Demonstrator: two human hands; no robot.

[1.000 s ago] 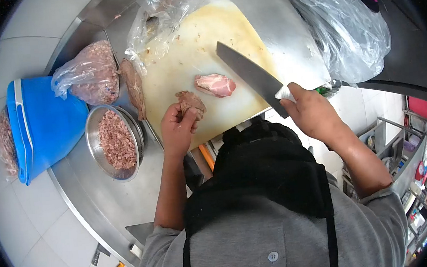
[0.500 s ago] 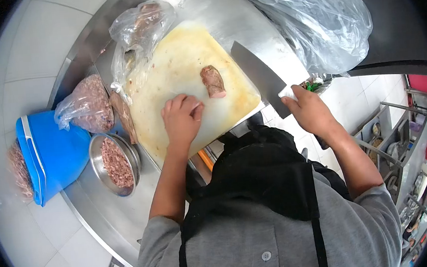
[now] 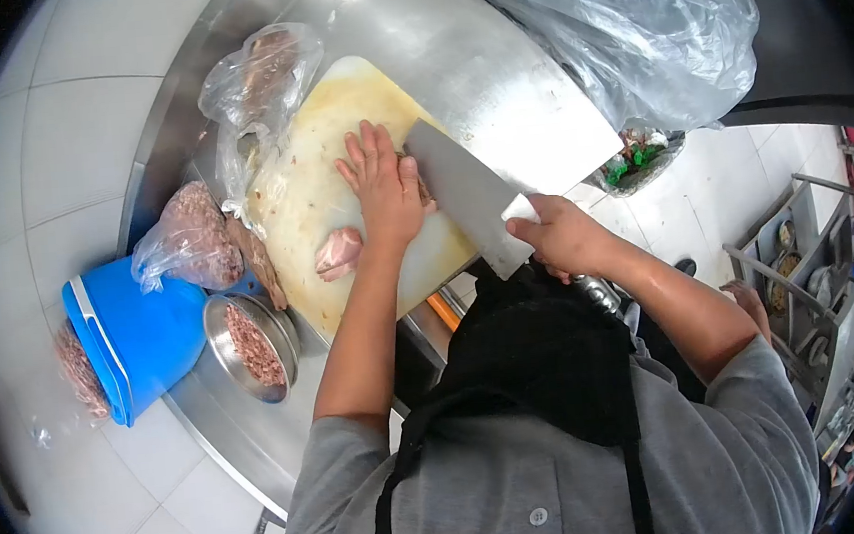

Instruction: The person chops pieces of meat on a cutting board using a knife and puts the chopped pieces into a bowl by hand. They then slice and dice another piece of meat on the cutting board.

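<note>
My left hand (image 3: 383, 188) lies over the cutting board (image 3: 334, 104) with its fingers spread. Its thumb side is against a brown piece of meat (image 3: 427, 195), partly hidden between hand and blade. My right hand (image 3: 567, 234) grips a large knife (image 3: 466, 189) by its handle, the broad blade beside that piece. A pink chunk of meat (image 3: 338, 253) rests on the board just left of my left wrist. Along the board's left edge lies a long brown strip of meat (image 3: 257, 260).
A steel bowl of chopped meat (image 3: 255, 351), a bag of minced meat (image 3: 187, 241) and a blue container (image 3: 146, 324) stand at the left. Clear bags (image 3: 263, 89) lie behind the board. A large plastic bag (image 3: 629, 30) is at the upper right, shelves (image 3: 808, 267) at the right.
My left hand has moved up and right to the brown meat and spread its fingers. The knife has come left beside the meat. A pink chunk now lies near my left wrist.
</note>
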